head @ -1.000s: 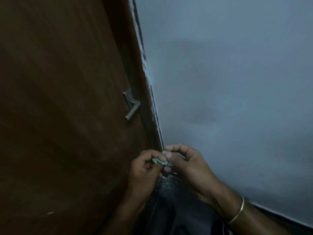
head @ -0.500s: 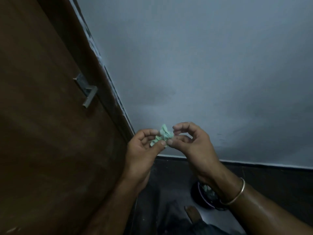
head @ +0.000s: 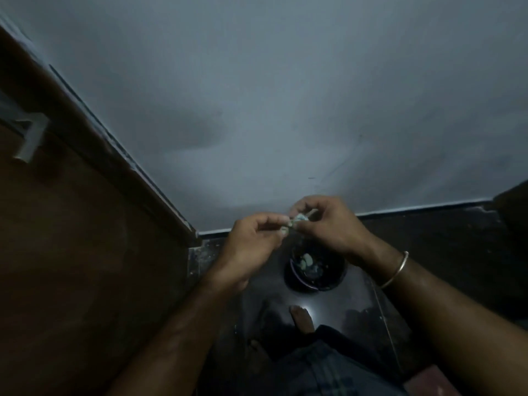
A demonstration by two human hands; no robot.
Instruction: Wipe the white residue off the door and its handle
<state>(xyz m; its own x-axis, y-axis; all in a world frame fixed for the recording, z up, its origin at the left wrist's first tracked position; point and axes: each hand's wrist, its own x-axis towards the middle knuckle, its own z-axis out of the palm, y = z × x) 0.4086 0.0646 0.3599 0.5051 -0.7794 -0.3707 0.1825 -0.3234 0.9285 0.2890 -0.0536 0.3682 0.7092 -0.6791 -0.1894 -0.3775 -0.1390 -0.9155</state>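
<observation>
While your left hand (head: 251,247) and right hand (head: 328,224) meet above the dark floor (head: 428,252), both sets of fingers (head: 274,220) pinch a small pale-green wad (head: 298,218) between them. The door (head: 85,252) stands well off to your left, its handle (head: 28,138) untouched. A dark bowl (head: 314,270) sits on the floor right below your hands.

surface: dark glossy floor (head: 445,252) | on it: I see a dark round bowl (head: 314,277) with pale scraps inside, near the wall | also: a bare foot (head: 301,317) just behind the bowl
</observation>
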